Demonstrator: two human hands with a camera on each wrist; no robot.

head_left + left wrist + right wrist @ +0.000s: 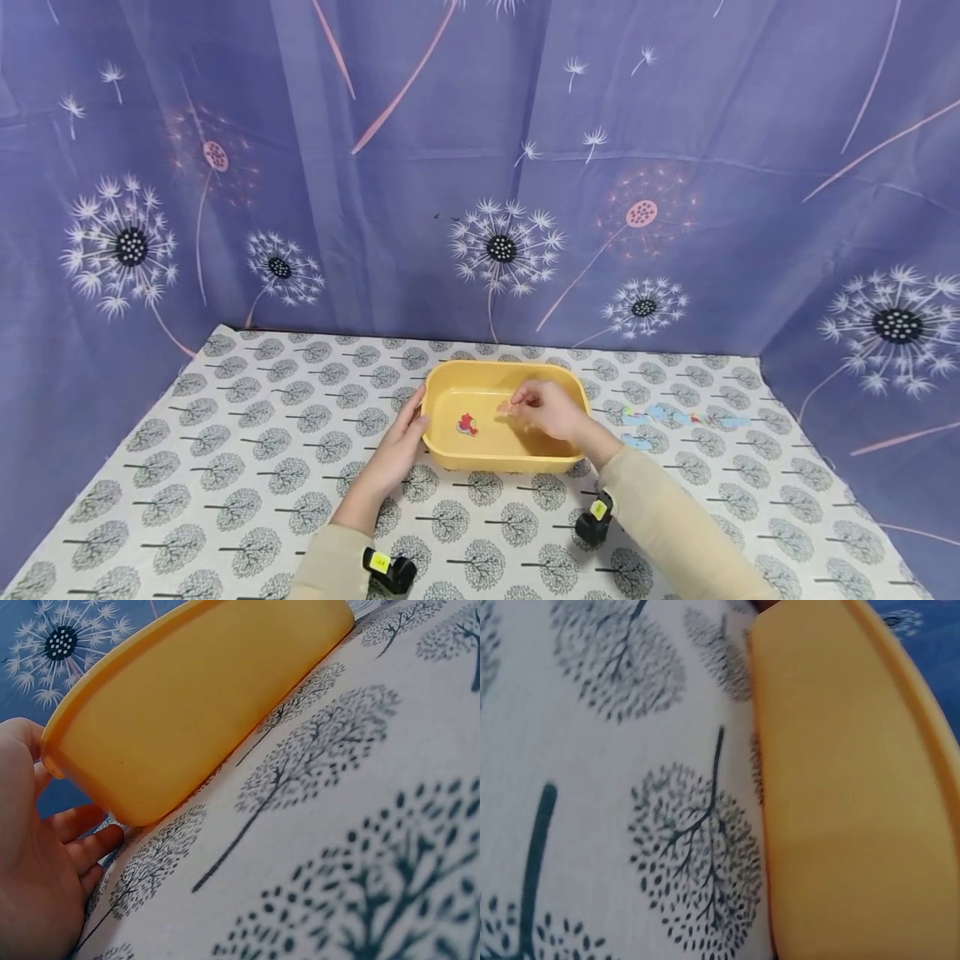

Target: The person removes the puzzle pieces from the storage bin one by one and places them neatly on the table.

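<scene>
A yellow plastic basin [495, 463] stands on the cloth-covered table. My left hand [399, 446] grips its left end; in the left wrist view, the same hand [37, 847] has its thumb at the rim and its fingers bent against the lower wall. Over the basin's right half, my right hand [551, 411] points down inside, thumb and fingertips pinching a small, pale, see-through piece [506, 409]. On the basin floor to the left lies a small red cut-out piece [467, 425] with pale edges. The right wrist view shows mainly the basin's outer wall [855, 780].
Right of the basin, several flat light-blue pieces [667, 413] with red and yellow spots lie in a row. Another light-blue piece [637, 442] lies nearer to me. Behind the table hangs a blue dandelion-print curtain [405, 250]. Tree-print cloth [247, 483] covers the table.
</scene>
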